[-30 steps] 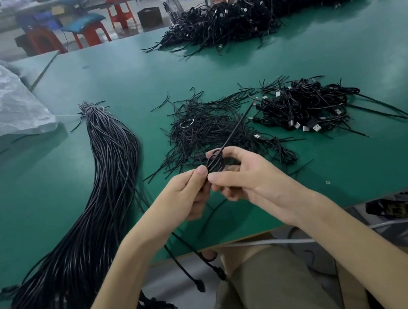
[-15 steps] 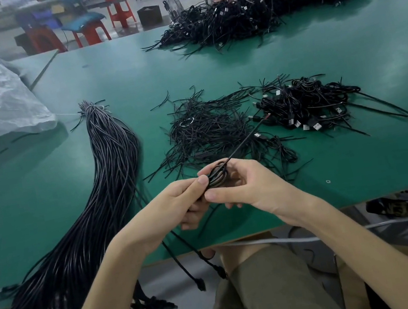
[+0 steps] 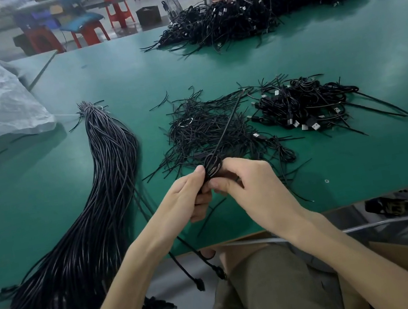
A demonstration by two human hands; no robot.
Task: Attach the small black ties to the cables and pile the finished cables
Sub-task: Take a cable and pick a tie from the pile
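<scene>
Progress, judged from the bench (image 3: 359, 155): partway, with much left. Far left of the fingers lies a thick bundle of straight cables (image 3: 112, 196), untied, its ends hanging over the near edge; this looks like the remaining stock, and it is large. Left hand (image 3: 186, 197): fingers (image 3: 195, 176) curled, thumb tip pressed against the left side of the coiled cable (image 3: 211, 166), which is held just above the bench between both hands. Two plug ends (image 3: 199, 286) of a cable hang below the hands, past the bench edge; whether they belong to the held coil I cannot tell. A black tie (image 3: 227, 123) seems wrapped round the coil, its long tail standing up and away from the fingertips; whether it is cinched I cannot tell. Right hand (image 3: 252, 189): fingers also curled, pinching the coil's right side, thumb underneath. Just beyond the fingers, a loose heap of unused ties (image 3: 194, 134). Beyond and to the right of the fingers, a small pile of finished cables (image 3: 305, 105), coiled, USB plugs showing. Well beyond that, a much larger heap of coiled cables (image 3: 267, 6), probably earlier output. Remaining for this piece, as I judge it: tighten the tie, then drop the coil on the right-hand pile.
</scene>
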